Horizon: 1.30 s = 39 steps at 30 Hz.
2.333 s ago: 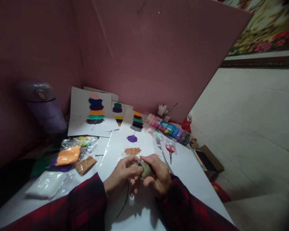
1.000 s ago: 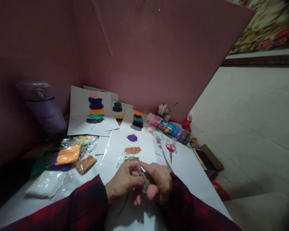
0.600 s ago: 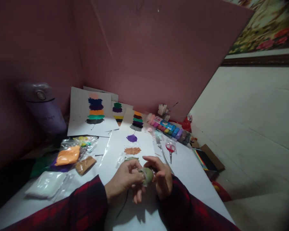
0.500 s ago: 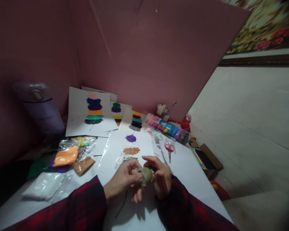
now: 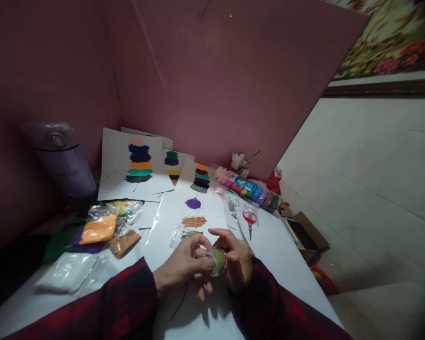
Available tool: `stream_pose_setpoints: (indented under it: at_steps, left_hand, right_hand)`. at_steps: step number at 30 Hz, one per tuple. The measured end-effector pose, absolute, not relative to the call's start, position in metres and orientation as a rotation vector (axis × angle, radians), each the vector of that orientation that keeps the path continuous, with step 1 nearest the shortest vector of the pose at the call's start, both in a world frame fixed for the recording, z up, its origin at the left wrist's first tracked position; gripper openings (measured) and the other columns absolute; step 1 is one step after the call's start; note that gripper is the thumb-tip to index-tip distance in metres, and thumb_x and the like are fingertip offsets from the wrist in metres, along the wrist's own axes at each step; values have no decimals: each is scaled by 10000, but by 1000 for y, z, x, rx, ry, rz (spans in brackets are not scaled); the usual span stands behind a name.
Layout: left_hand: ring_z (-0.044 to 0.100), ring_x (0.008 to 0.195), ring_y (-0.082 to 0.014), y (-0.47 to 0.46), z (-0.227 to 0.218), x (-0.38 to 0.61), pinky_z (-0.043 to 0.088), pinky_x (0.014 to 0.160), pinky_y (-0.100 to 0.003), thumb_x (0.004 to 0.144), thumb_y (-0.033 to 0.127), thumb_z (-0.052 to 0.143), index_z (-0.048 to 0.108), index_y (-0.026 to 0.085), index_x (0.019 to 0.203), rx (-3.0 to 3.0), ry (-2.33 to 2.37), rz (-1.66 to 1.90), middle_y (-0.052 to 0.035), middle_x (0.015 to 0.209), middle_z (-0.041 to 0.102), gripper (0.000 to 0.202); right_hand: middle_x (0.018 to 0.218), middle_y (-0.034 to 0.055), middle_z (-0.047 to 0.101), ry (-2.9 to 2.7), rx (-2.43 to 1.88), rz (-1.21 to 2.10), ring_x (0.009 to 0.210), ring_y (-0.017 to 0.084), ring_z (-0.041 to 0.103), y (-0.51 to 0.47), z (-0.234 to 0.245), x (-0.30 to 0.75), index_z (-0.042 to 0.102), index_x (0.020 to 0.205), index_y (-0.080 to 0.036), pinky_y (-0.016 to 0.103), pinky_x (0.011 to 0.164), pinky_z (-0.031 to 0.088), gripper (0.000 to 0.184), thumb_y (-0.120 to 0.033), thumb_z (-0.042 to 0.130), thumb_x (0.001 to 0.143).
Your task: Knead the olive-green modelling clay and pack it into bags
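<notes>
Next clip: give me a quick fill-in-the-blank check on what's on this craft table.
The plastic-wrapped clay lump held between the left hand and right hand is olive ___.
The small scissors lying beside the metal fork have ___ handles.
The bagged clay slab left of the hands is ___.
Missing words: green; red; orange.

Both arms wear long sleeves in a dark red and black check. The left sleeve (image 5: 127, 297) and the right sleeve (image 5: 269, 309) end at the wrists. The left hand (image 5: 183, 267) and the right hand (image 5: 238, 265) are bare.
</notes>
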State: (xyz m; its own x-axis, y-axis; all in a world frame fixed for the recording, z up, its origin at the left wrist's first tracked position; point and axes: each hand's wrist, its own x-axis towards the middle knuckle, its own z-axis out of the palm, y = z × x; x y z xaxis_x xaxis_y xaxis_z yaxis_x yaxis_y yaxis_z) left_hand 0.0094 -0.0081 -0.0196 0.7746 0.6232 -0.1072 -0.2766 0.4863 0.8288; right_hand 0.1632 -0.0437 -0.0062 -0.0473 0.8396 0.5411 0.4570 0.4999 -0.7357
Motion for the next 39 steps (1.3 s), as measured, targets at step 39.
stream_pose_setpoints:
  at_steps: [39]
  left_hand:
    - [595, 362, -144, -8, -19, 7, 439, 358, -189, 810, 531, 698, 511, 180, 949, 1110, 467, 686, 8, 523, 631, 422]
  right_hand:
    - [508, -24, 496, -1306, -1123, 917, 411, 119, 414, -40, -14, 157, 585, 1099, -95, 224, 429, 282, 900, -872, 236, 810]
